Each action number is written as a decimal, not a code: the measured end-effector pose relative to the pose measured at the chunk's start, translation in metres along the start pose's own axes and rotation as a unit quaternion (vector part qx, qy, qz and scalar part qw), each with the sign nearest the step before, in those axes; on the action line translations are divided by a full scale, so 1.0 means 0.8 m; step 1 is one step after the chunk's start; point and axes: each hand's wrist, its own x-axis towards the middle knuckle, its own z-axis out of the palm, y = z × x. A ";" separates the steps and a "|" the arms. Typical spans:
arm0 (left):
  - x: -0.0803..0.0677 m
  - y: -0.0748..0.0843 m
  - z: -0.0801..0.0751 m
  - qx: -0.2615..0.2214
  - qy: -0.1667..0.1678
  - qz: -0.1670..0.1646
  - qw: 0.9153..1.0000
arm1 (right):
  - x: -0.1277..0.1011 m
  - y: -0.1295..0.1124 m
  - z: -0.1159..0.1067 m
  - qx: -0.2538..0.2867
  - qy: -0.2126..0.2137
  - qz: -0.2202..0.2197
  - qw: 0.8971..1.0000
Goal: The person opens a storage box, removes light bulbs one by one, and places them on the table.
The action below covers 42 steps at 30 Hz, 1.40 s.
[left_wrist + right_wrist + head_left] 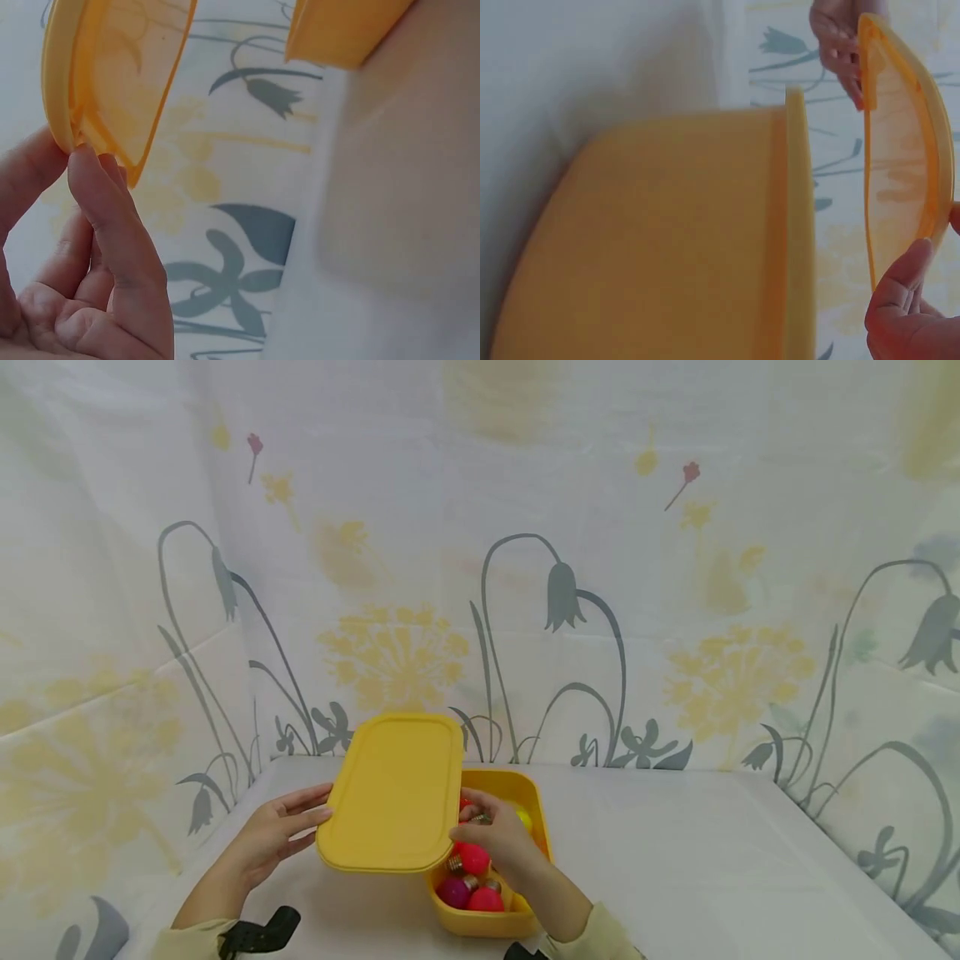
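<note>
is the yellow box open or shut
Open. The lid is lifted off the box, held at its edges by the left hand and right hand; coloured bulbs show inside.

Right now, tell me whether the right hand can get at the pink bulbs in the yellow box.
Probably yes: the lid is lifted off to the left, leaving the box open, and the right hand is above the bulbs.
</note>
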 end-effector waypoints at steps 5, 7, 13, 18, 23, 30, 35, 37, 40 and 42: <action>-0.004 -0.003 -0.018 -0.035 -0.003 -0.012 0.999 | 0.003 0.007 0.022 0.030 0.017 -0.003 0.999; -0.006 -0.004 -0.025 -0.044 -0.006 -0.015 0.999 | 0.004 0.008 0.030 0.041 0.029 -0.001 0.999; -0.010 -0.006 -0.048 -0.069 -0.036 -0.013 0.997 | 0.008 0.013 0.055 0.078 0.046 0.001 0.996; -0.016 -0.010 -0.069 -0.084 -0.050 -0.022 0.995 | 0.009 0.019 0.078 0.104 0.057 0.000 0.993; -0.019 -0.017 -0.084 -0.093 -0.068 -0.028 0.993 | 0.009 0.025 0.096 0.110 0.060 0.025 0.992; -0.020 -0.026 -0.101 -0.117 -0.088 -0.040 0.988 | 0.016 0.039 0.118 0.117 0.076 0.046 0.989; -0.020 -0.032 -0.110 -0.124 -0.096 -0.053 0.986 | 0.018 0.053 0.135 0.170 0.097 0.059 0.979; -0.019 -0.036 -0.114 -0.133 -0.103 -0.060 0.984 | 0.019 0.061 0.141 0.179 0.106 0.064 0.976; -0.019 -0.046 -0.119 -0.140 -0.112 -0.071 0.981 | 0.019 0.072 0.148 0.184 0.116 0.076 0.973; -0.019 -0.053 -0.121 -0.138 -0.111 -0.079 0.981 | 0.019 0.078 0.152 0.185 0.120 0.083 0.972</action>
